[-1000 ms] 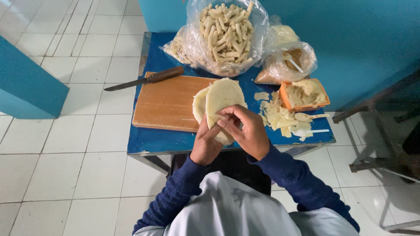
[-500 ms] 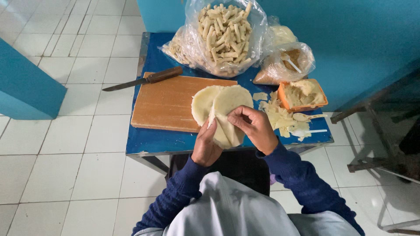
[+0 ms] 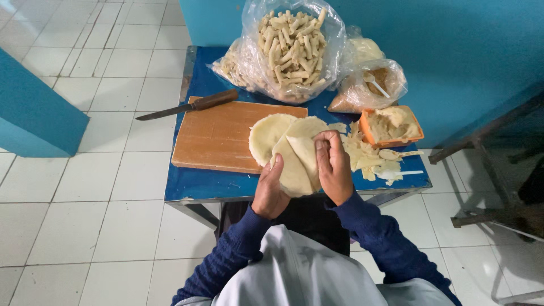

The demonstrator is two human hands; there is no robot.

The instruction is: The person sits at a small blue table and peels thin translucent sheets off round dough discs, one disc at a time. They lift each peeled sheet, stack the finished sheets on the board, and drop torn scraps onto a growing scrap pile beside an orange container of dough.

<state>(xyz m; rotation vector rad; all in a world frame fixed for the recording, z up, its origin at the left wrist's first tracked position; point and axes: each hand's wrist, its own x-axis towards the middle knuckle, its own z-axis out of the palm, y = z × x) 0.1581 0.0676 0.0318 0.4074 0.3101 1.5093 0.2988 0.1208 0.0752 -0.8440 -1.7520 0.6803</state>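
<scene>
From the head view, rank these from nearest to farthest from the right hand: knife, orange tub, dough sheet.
1. dough sheet: gripped by the right hand.
2. orange tub: on the table's right side, near the wall.
3. knife: far left, overhanging the table edge.

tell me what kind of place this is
Probably a small home or stall food-prep corner: a blue table on white floor tiles, a cutting board with a knife, a bag of rolled snacks, and both hands folding a wrapper.

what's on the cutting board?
On the cutting board: the knife handle rests on its far edge, and a round dough sheet lies on its right end. The folded sheet in both hands hides that near corner.
</scene>
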